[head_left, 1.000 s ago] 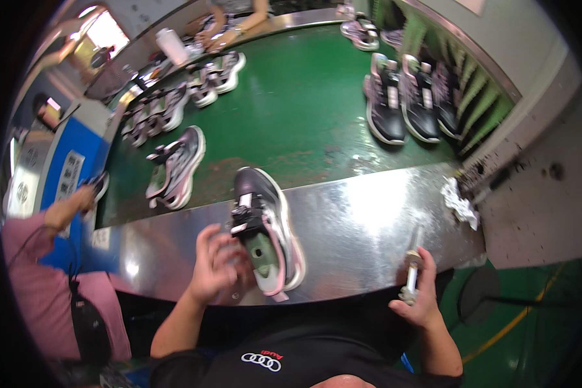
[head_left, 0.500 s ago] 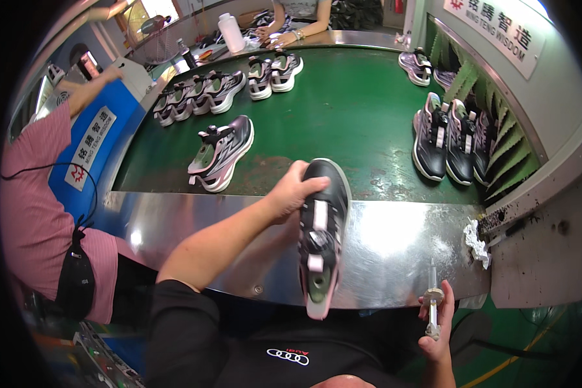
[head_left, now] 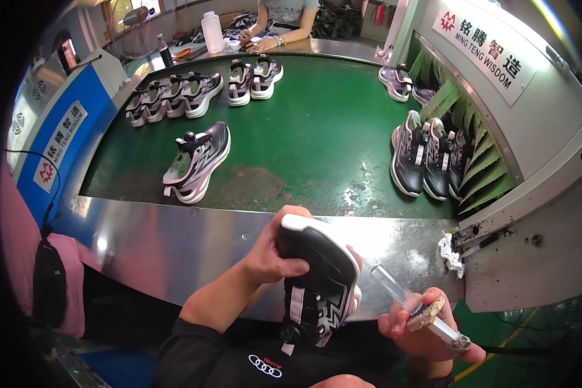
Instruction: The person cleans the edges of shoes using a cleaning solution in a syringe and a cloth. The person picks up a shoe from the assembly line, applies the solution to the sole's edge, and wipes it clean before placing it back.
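Observation:
My left hand point(head_left: 275, 249) grips a black sneaker point(head_left: 317, 284) with a white sole and pink trim, held heel up and toe down over the steel ledge point(head_left: 174, 246). My right hand point(head_left: 420, 330) is closed around a clear, tube-like applicator tool point(head_left: 410, 304) whose tip points up-left toward the sneaker's side. The tool's tip sits just right of the shoe, apart from it.
A green conveyor belt point(head_left: 304, 136) carries a sneaker pair point(head_left: 197, 161) near left, several pairs point(head_left: 174, 97) farther back, and more sneakers point(head_left: 427, 152) at the right by a machine housing point(head_left: 498, 97). Another person's hands point(head_left: 258, 42) work at the far end. A crumpled white rag point(head_left: 451, 252) lies on the ledge.
My left hand pulled the sneaker off the ledge toward me and tipped it heel up. My right hand raised the tool toward the shoe.

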`<state>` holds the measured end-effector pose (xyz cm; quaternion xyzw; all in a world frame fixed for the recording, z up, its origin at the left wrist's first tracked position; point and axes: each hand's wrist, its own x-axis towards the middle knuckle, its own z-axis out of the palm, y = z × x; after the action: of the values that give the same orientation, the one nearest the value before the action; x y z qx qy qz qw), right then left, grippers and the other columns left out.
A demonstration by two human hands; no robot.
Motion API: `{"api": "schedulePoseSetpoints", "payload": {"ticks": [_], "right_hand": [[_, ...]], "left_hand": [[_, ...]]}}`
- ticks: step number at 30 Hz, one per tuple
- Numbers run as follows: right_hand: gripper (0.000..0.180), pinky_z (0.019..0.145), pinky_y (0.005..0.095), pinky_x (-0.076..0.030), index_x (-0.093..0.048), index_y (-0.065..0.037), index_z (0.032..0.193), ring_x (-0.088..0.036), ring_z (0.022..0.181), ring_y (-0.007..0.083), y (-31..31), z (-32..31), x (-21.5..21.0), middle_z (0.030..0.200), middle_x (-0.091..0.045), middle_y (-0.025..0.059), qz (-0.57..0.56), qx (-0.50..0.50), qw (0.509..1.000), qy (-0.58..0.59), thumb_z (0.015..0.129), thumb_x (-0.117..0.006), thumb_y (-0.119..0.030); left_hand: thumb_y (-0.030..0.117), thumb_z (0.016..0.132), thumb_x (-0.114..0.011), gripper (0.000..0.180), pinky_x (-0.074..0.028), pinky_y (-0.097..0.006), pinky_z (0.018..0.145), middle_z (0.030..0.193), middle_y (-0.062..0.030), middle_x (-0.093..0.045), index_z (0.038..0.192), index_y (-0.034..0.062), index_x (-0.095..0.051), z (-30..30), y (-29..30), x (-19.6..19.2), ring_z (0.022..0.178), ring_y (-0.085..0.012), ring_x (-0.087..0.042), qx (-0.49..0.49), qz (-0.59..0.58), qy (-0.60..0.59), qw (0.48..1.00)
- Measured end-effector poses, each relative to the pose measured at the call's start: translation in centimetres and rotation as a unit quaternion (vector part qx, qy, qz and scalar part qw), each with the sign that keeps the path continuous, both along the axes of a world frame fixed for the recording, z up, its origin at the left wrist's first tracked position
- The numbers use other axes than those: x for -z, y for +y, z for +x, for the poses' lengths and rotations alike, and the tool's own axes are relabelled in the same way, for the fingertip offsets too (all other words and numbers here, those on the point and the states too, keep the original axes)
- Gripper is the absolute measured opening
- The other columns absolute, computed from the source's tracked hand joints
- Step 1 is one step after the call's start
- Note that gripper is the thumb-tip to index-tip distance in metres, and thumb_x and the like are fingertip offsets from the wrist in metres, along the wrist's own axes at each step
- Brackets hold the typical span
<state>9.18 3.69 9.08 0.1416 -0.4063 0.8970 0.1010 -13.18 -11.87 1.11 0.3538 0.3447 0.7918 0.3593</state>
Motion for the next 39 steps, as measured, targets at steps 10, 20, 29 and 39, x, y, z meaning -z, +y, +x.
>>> {"api": "schedulePoseSetpoints", "payload": {"ticks": [10,20,29,39], "right_hand": [[0.096,0.07,0.036,-0.031,-0.038,-0.011,0.13,-0.049,0.092,0.0243,-1.2,-1.2,-1.3,0.109,-0.054,0.0163,0.008,-0.022,1.0,-0.005,0.062,-0.068,-0.071],[0.094,0.067,0.0349,-0.031,-0.042,-0.01,0.128,-0.051,0.088,0.024,-1.5,-1.3,-1.4,0.105,-0.056,0.0155,-0.011,-0.007,0.998,-0.057,0.061,-0.069,-0.071],[0.091,0.067,0.0341,-0.03,-0.044,-0.009,0.124,-0.052,0.087,0.0238,-1.6,-1.4,-1.5,0.106,-0.056,0.0122,-0.009,0.032,0.997,-0.065,0.062,-0.069,-0.07],[0.093,0.068,0.0331,-0.031,-0.043,-0.008,0.125,-0.053,0.093,0.0231,-1.2,-1.5,0.7,0.109,-0.054,0.0102,-0.028,0.024,0.999,-0.018,0.06,-0.072,-0.067]], "left_hand": [[0.008,0.061,-0.081,0.066,-0.046,-0.039,0.086,0.106,-0.0168,-0.057,0.115,0.0065,-0.045,1.1,-0.3,-1.2,0.102,-0.0258,-0.056,-0.006,0.02,0.073,0.997],[0.008,0.059,-0.081,0.066,-0.046,-0.04,0.086,0.106,-0.0169,-0.058,0.115,0.0052,-0.046,1.1,-0.5,-1.7,0.102,-0.0267,-0.057,-0.013,0.003,0.118,0.993],[0.008,0.06,-0.081,0.067,-0.046,-0.039,0.086,0.107,-0.017,-0.057,0.116,0.0052,-0.044,1.2,-0.3,-1.2,0.101,-0.0264,-0.057,-0.015,0.013,0.063,0.998],[0.004,0.063,-0.079,0.064,-0.041,-0.031,0.091,0.111,-0.005,-0.051,0.118,0.0066,-0.046,0.1,-0.6,-0.7,0.105,-0.016,-0.051,-0.005,0.007,0.027,1.0]]}}
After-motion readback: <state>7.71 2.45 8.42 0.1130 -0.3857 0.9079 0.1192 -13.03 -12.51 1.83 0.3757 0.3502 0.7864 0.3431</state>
